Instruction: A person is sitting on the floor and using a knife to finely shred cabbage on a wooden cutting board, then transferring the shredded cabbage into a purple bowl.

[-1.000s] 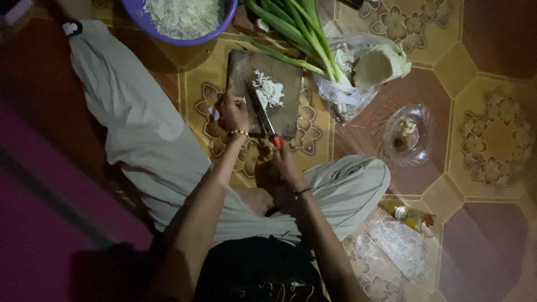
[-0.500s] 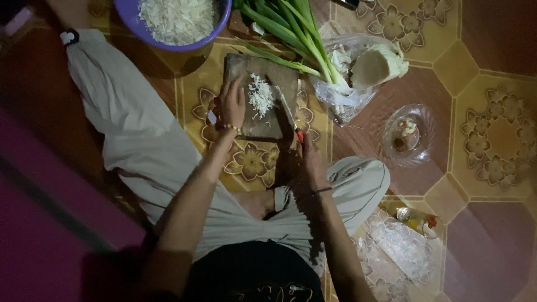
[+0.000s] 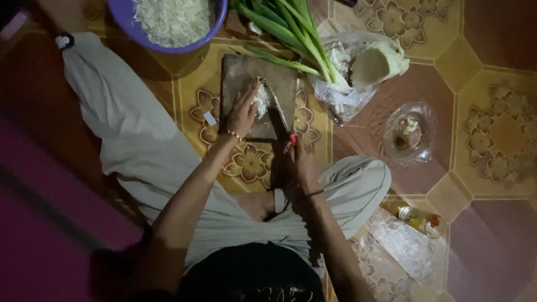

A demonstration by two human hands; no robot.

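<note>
A wooden cutting board (image 3: 246,75) is shown on the tiled floor (image 3: 492,134). A shredded white pile (image 3: 261,100) at its centre is pressed by the left hand (image 3: 241,113); at five o'clock, a knife (image 3: 279,114) is gripped by the right hand (image 3: 296,165).

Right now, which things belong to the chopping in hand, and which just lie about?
In use: left hand on pale shredded vegetable, dark wooden chopping board, red-handled knife in right hand.
Lying about: purple bowl of shreds, green onion stalks, clear glass dish, small bottle.
</note>
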